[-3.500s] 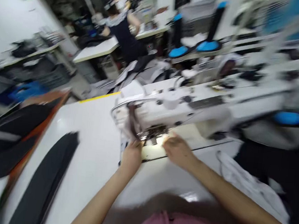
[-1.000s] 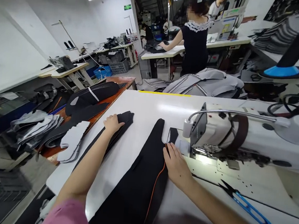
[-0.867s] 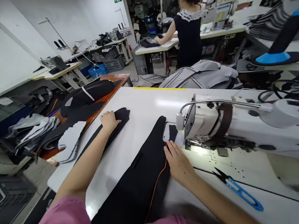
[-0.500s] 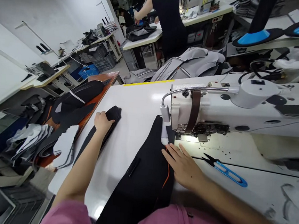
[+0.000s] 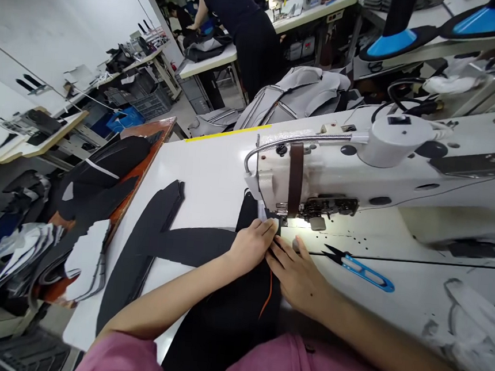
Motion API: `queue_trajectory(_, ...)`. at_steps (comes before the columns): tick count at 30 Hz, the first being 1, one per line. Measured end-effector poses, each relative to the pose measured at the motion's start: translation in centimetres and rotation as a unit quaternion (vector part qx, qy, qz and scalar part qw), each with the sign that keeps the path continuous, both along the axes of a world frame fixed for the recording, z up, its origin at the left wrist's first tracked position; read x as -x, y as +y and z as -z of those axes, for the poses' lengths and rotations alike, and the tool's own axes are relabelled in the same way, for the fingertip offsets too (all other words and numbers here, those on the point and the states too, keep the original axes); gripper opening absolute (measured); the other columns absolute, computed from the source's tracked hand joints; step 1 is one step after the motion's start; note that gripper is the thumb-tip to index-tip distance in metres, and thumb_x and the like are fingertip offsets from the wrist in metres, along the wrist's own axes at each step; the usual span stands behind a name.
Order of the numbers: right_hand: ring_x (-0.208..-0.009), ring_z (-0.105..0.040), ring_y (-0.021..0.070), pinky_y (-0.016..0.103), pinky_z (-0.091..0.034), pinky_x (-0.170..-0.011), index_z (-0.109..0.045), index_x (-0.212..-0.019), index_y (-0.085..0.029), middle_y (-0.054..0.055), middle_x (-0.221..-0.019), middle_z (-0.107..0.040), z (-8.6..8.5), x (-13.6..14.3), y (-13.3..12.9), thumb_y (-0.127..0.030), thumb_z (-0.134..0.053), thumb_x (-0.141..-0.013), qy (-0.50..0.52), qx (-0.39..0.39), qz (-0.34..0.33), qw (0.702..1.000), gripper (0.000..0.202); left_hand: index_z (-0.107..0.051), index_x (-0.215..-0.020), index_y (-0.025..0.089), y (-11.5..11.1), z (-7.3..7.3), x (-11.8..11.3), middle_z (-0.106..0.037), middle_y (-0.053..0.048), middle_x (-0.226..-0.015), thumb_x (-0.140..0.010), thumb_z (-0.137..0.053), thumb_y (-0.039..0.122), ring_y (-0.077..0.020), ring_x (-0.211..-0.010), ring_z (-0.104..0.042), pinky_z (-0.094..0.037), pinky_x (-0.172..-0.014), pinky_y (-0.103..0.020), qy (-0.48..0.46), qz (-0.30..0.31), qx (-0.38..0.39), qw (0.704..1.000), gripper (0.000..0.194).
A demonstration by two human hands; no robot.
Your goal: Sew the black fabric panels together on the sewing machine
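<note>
A curved black fabric strip (image 5: 194,245) reaches from the stack of black pieces (image 5: 130,262) on the left to the sewing machine head (image 5: 308,179). My left hand (image 5: 254,243) grips its right end, fingers pressed together just left of the lit needle area. Beside it, my right hand (image 5: 298,273) lies with fingers spread on the edge of a large black fabric piece (image 5: 217,333). An orange cord (image 5: 267,297) runs along that piece below the hands. The fingertips of both hands nearly touch, and what lies beneath them is hidden.
Blue thread snips (image 5: 363,272) lie right of my right hand. Fabric pieces cover a brown side table (image 5: 145,168) at left. Grey fabric (image 5: 298,97) is heaped behind the white table (image 5: 205,170). A person in dark clothes (image 5: 252,30) stands beyond.
My left hand has moved right from the stack to the machine, bringing a black strip across the large piece. My right hand stays by the needle area. The view has shifted slightly.
</note>
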State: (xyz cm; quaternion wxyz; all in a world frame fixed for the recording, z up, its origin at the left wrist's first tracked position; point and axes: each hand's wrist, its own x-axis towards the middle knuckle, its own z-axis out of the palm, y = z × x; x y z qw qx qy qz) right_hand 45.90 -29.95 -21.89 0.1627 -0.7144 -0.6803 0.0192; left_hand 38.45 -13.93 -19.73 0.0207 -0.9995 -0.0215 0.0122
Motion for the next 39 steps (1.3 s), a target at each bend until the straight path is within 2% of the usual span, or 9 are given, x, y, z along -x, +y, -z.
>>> queue_trajectory(10, -0.131, -0.032, 0.0314, 0.061, -0.019, -0.107, -0.050, -0.131, -0.014, 0.015, -0.139, -0.044, -0.2, -0.1, -0.5, -0.018, -0.045, -0.081, 0.037, 0.022, 0.001, 0.999, 0.050, -0.048, -0.124, 0.009, -0.8, -1.0, -1.9, -0.055, -0.014, -0.124, -0.093, -0.034, 0.014, -0.0224, -0.109, -0.052, -0.053, -0.083, -0.031, 0.022, -0.017, -0.021, 0.999, 0.035)
queue_trajectory(20, -0.132, -0.031, 0.0319, 0.066, -0.016, -0.105, -0.047, -0.133, -0.013, 0.015, -0.140, -0.044, -0.1, -0.3, -1.1, -0.013, -0.043, -0.079, 0.037, 0.011, 0.015, 0.999, 0.054, -0.050, -0.120, 0.013, -1.6, -1.4, -3.0, -0.056, -0.011, -0.120, -0.092, -0.038, 0.016, -0.0217, -0.108, -0.052, -0.053, -0.075, -0.027, 0.049, -0.035, -0.042, 0.997, 0.030)
queue_trajectory(23, -0.131, -0.032, 0.0324, 0.065, -0.018, -0.105, -0.049, -0.132, -0.012, 0.015, -0.139, -0.045, -0.2, -0.3, -1.1, -0.013, -0.043, -0.079, 0.027, 0.008, 0.013, 1.000, 0.053, -0.050, -0.118, 0.013, -1.6, -2.0, -3.0, -0.055, -0.011, -0.118, -0.092, -0.037, 0.015, -0.0217, -0.106, -0.052, -0.053, -0.072, -0.027, 0.062, -0.035, -0.040, 0.997, 0.029)
queue_trajectory(31, -0.131, -0.031, 0.0337, 0.064, -0.020, -0.105, -0.047, -0.134, -0.011, 0.017, -0.139, -0.044, -0.4, -0.5, -0.9, -0.014, -0.044, -0.078, 0.023, 0.006, 0.016, 1.000, 0.056, -0.050, -0.118, 0.013, -1.8, -5.0, -3.1, -0.055, -0.011, -0.116, -0.089, -0.038, 0.010, -0.0220, -0.093, -0.057, -0.050, -0.058, -0.028, 0.158, -0.008, -0.057, 0.986, 0.031)
queue_trajectory(39, -0.130, -0.031, 0.0369, 0.061, -0.021, -0.106, -0.050, -0.131, -0.010, 0.018, -0.137, -0.045, -0.1, -0.1, -1.0, -0.018, -0.049, -0.077, 0.023, 0.003, 0.011, 1.000, 0.054, -0.050, -0.116, 0.012, -2.6, -5.5, -3.3, -0.055, -0.012, -0.115, -0.089, -0.036, 0.011, -0.0210, -0.084, -0.061, -0.049, -0.054, -0.027, 0.198, -0.022, -0.063, 0.978, 0.031)
